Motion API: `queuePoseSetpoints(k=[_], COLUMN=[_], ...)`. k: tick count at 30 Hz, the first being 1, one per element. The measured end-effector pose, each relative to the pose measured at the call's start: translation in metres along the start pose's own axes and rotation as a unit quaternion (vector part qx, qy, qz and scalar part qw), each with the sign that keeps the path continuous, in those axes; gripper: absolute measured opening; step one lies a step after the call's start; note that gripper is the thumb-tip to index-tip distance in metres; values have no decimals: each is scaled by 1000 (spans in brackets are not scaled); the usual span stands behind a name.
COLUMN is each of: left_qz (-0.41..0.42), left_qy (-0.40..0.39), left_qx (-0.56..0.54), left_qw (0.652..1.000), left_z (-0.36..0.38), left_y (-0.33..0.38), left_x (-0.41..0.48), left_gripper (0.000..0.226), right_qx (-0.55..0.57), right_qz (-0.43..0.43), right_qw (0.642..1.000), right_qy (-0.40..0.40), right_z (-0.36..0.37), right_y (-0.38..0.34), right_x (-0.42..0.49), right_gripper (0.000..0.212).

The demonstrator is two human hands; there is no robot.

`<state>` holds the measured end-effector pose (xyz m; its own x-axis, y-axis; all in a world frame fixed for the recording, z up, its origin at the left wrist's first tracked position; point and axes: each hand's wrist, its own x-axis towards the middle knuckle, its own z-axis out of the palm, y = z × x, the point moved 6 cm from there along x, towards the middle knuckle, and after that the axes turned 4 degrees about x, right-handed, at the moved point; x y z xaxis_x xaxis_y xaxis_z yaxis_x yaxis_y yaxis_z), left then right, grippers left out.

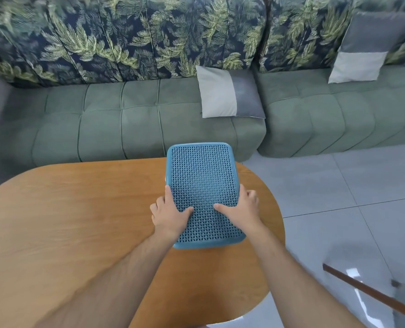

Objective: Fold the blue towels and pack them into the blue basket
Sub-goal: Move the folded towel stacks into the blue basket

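Our thumbs (187, 210) lay flat on the perforated face of the blue basket (201, 176), pointing toward each other with a gap between them. The other fingers (168, 193) of our left hand (170, 215) curled round the basket's left edge. Those of our right hand (240, 209) wrapped round its right edge, so both hands clamped it from the sides. The basket showed us its lattice face, with the opening turned away. It sat toward the far right part of the wooden table (78, 209), and its far end reached past the table's far edge. We could not tell whether its near end touched the tabletop. Beyond the far edge stood a green sofa (125, 121) with leaf-print back cushions and two grey pillows (227, 93). Grey floor tiles (339, 185) lay off the table's right edge, and a brown wooden bar (372, 294) crossed them.
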<state>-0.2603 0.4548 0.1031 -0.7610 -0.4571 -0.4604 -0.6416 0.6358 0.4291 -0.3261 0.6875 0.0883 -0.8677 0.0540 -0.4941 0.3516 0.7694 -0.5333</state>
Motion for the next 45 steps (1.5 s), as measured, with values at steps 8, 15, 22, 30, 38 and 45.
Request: queuePoseSetpoints(k=[8, 15, 22, 30, 38, 45], left_qz=[7, 73, 53, 142, 225, 273], left_qy=[49, 57, 68, 131, 97, 82], left_qx=[-13, -32, -68, 41, 218, 255], left_qw=[999, 995, 994, 980, 945, 924], left_z=[-15, -36, -25, -18, 21, 60], left_y=[14, 57, 69, 70, 67, 49], left_x=[25, 136, 184, 168, 91, 13], left_gripper=[74, 56, 29, 35, 55, 57], right_qx=[-89, -1, 19, 37, -93, -189], right_qz=[-36, -86, -121, -179, -168, -128], right_qw=[995, 994, 990, 977, 976, 965], right_qy=[33, 61, 69, 108, 100, 128], right_z=[-12, -26, -7, -4, 5, 27], right_y=[-30, -97, -93, -92, -62, -20], right_x=[27, 132, 180, 166, 77, 10], right_gripper=[75, 50, 34, 29, 64, 63])
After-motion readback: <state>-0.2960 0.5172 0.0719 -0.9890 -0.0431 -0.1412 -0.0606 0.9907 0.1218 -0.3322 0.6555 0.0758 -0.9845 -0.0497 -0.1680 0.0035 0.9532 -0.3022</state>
